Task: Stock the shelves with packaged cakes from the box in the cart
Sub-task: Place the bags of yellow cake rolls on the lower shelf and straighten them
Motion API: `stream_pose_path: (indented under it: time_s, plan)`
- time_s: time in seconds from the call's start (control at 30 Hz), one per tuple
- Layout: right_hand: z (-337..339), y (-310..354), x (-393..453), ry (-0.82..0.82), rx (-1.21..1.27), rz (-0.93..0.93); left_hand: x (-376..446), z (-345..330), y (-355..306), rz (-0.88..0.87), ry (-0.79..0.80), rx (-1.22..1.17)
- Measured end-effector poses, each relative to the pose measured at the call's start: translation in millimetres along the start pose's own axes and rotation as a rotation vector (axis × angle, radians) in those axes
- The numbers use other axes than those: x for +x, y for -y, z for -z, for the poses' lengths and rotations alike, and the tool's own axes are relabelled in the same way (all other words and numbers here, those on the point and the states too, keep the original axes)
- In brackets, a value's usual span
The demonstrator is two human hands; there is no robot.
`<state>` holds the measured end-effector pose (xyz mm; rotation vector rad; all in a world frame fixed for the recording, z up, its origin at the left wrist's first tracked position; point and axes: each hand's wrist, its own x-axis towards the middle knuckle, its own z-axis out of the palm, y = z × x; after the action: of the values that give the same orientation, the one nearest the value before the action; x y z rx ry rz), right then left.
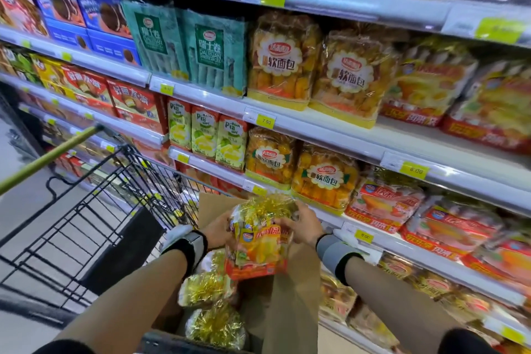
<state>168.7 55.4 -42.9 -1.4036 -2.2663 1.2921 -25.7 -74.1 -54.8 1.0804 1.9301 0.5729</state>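
I hold one packaged cake bag (258,244), clear with yellow and red print and a gold crimped top, upright above the box. My left hand (219,231) grips its left side and my right hand (301,224) grips its upper right. Below lies the open cardboard box (293,290) in the cart (120,210), with several more gold-topped cake bags (209,287) inside. To the right, matching red and orange cake packs (385,204) fill a shelf at hand height.
White shelves (330,129) with yellow price tags run across the view, packed with bread bags, green roll boxes and red boxes. The black wire cart has a green handle (48,155) at left. Grey floor shows at far left.
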Motion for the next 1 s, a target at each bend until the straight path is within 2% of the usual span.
stream_pose_path:
  time_s: [0.23,0.37,0.6,0.8,1.0]
  plan:
    - [42.4,13.4,-19.4,-0.159,0.004,0.119,-2.0,18.8,-41.2,-0.109,-0.023,0.052]
    - [67.4,20.7,-32.0,-0.247,0.027,0.180,0.5,28.9,-66.9,-0.100,0.083,-0.091]
    - [116.8,32.6,-52.5,-0.408,-0.020,0.243,-3.4,37.8,-118.0,-0.217,0.165,-0.223]
    - [152.0,45.7,-72.2,-0.614,-0.052,0.324,-1.4,38.9,-159.8,-0.345,0.217,-0.275]
    - [205.2,45.7,-79.8,-0.760,0.001,0.319,-9.4,31.8,-220.2,-0.512,0.149,-0.324]
